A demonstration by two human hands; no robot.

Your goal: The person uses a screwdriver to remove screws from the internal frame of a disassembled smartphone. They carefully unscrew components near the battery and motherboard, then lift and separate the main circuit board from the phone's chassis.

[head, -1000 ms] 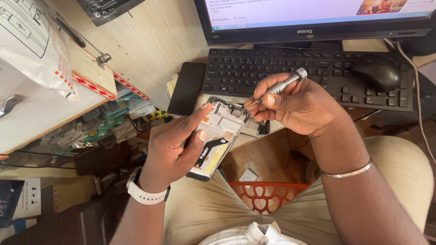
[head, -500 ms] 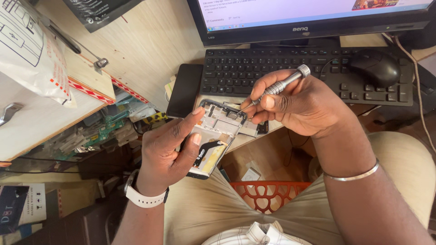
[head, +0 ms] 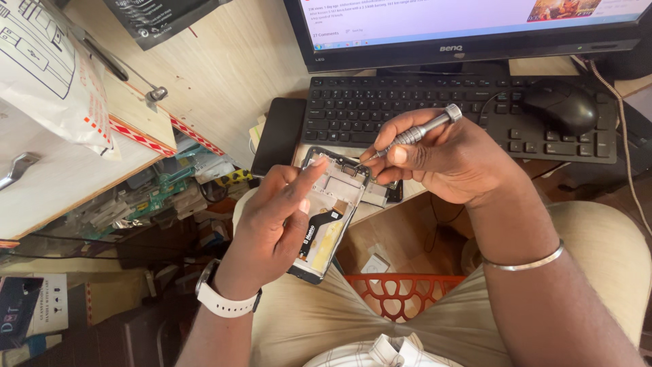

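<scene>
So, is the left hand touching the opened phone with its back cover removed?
Touching. The head view shows the left hand gripping the opened phone with its back cover removed: the thumb lies along its left edge and the palm is under it.

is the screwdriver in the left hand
No, the right hand grips the silver screwdriver, while the left hand holds the opened phone.

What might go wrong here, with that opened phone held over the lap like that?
The left hand holds the phone in the air, past the desk edge; a slip could drop it toward the orange basket. The screwdriver tip in the right hand sits by the phone's top; a skid might scratch exposed parts. A loosened screw could fall.
</scene>
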